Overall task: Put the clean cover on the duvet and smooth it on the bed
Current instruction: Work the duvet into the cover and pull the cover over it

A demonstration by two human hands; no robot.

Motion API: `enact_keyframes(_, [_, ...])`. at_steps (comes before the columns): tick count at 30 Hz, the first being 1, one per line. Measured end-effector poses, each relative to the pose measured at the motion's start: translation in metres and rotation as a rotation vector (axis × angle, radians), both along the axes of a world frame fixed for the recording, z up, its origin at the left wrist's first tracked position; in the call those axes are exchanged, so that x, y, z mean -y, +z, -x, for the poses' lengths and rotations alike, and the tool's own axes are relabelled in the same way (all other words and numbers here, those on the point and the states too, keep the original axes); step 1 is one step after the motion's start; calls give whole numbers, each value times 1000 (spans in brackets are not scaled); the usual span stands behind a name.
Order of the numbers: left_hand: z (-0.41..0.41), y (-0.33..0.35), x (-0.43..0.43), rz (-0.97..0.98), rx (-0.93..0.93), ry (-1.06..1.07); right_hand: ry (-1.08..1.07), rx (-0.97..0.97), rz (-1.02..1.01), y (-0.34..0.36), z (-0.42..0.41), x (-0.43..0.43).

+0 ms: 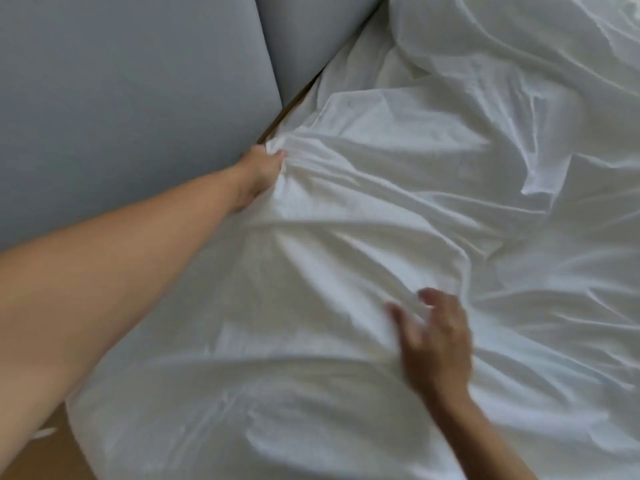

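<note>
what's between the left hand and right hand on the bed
Only creased white duvet cover, seen in the head view: folds fan from the left hand, which grips it, toward the right hand.

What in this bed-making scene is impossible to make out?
- Head view: left hand, most fingers buried in the bunched cover.
- Head view: right hand is motion-blurred; whether it touches the cover is unclear.
- Head view: the duvet, hidden under white fabric.
</note>
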State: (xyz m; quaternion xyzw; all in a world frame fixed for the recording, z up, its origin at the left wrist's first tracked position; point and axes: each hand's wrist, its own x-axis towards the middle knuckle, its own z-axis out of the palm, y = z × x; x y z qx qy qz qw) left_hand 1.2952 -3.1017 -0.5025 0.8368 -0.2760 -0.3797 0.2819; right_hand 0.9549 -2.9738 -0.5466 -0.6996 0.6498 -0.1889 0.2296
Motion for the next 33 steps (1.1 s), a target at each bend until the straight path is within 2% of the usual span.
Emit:
enact_keyframes(2, [-13,2,10,23,125,9,290,-266,-38,-6,-39,-28])
enact_keyframes(3, [-15,0,11,22,181,6,343,-321,-150,-14,-51,-27])
enact_keyframes(4, [-17,-4,10,6,228,1,382,-331,-267,-26,-54,-20])
enact_keyframes(6, [-21,-19,2,-42,308,0,448,-261,-333,-43,-43,-3])
enact_keyframes(8, [-30,-35,-2,-52,338,23,429,-243,-225,-47,-18,11])
enact_keyframes(10, [-41,-44,-5,-50,320,61,384,-339,-166,-45,17,12])
enact_keyframes(14, [-43,-48,-10,-23,226,107,276,-486,-317,-45,56,-3])
enact_keyframes(16, [-40,-50,-12,-23,206,112,175,-459,-240,-42,34,-3])
enact_keyframes(17, [-39,-49,-17,-21,213,89,145,-406,-122,-35,14,-5])
enact_keyframes(19, [-39,-43,-41,-30,264,2,211,-201,127,-14,-34,-29])
enact_keyframes(20, [-41,-39,-61,-50,303,-34,319,-95,174,-2,-60,-50])
enact_keyframes(21, [-46,-33,-86,-101,345,-74,466,-33,154,10,-84,-75])
enact_keyframes(22, [-54,-28,-117,-197,386,-145,617,-50,81,20,-105,-101])
enact_keyframes(24, [-74,-21,-178,-473,385,-353,879,-247,-135,11,-128,-149])
enact_keyframes(25, [-85,-19,-208,-606,309,-435,950,-351,-238,0,-132,-166])
enact_keyframes(27, [-105,-23,-258,-757,156,-502,1041,-507,-380,-26,-130,-187])
enact_keyframes(28, [-112,-28,-276,-783,156,-517,1057,-518,-394,-41,-124,-196])
enact_keyframes(31, [-118,-43,-306,-834,312,-491,1102,-380,-295,-72,-111,-208])
enact_keyframes(33, [-116,-50,-315,-842,393,-424,1131,-339,-361,-68,-110,-207])
